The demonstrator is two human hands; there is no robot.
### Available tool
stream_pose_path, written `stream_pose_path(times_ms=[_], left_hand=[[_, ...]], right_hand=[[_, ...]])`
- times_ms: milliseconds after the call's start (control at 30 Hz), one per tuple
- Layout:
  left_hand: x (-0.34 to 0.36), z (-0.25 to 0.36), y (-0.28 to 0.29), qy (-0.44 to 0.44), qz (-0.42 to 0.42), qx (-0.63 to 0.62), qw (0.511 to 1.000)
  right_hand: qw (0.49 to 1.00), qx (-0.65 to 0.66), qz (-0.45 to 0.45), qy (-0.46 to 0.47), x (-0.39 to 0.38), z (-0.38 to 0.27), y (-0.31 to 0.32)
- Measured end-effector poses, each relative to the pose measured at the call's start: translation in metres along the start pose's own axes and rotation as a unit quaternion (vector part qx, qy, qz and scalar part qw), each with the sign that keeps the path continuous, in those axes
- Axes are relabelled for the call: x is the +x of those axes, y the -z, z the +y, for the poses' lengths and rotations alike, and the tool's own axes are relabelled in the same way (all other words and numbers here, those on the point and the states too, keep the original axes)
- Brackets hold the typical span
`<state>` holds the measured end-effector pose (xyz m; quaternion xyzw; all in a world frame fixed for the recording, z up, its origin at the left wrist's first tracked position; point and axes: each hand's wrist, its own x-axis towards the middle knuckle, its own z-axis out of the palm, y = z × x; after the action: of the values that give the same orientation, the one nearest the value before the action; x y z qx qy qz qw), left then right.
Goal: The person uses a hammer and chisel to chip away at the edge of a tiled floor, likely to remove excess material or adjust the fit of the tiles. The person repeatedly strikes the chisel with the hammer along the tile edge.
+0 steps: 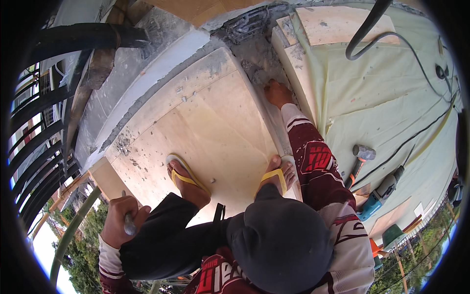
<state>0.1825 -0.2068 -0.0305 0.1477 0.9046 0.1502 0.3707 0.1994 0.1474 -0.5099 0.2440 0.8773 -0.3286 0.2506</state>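
My left hand is closed around a short grey metal chisel, held by my left knee beyond the edge of the boards. One end pokes out above the fist, the other below it. My right hand reaches down into a narrow gap between a pale wooden panel and a raised boxed edge. Its fingers look curled, and whatever they hold is hidden. Grey rubble and dust lie in the gap around it. Small chips of concrete are scattered over the panel.
My feet in yellow-strapped flip-flops stand on the panel. On the pale green sheet to the right lie a hammer, a teal power tool and cables. Black railings stand at the left; rebar shows in broken concrete.
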Motion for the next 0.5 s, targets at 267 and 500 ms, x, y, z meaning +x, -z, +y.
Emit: stream_pose_path(times_ms=[267, 500], left_hand=[[-0.008, -0.010, 0.002, 0.020, -0.019, 0.008, 1.000], [-0.019, -0.033, -0.005, -0.063, 0.008, -0.005, 0.998]], right_hand=[[0.996, 0.056, 0.071, -0.025, -0.005, -0.012, 0.029], [0.997, 0.009, 0.054, -0.047, -0.067, 0.032, 0.012]])
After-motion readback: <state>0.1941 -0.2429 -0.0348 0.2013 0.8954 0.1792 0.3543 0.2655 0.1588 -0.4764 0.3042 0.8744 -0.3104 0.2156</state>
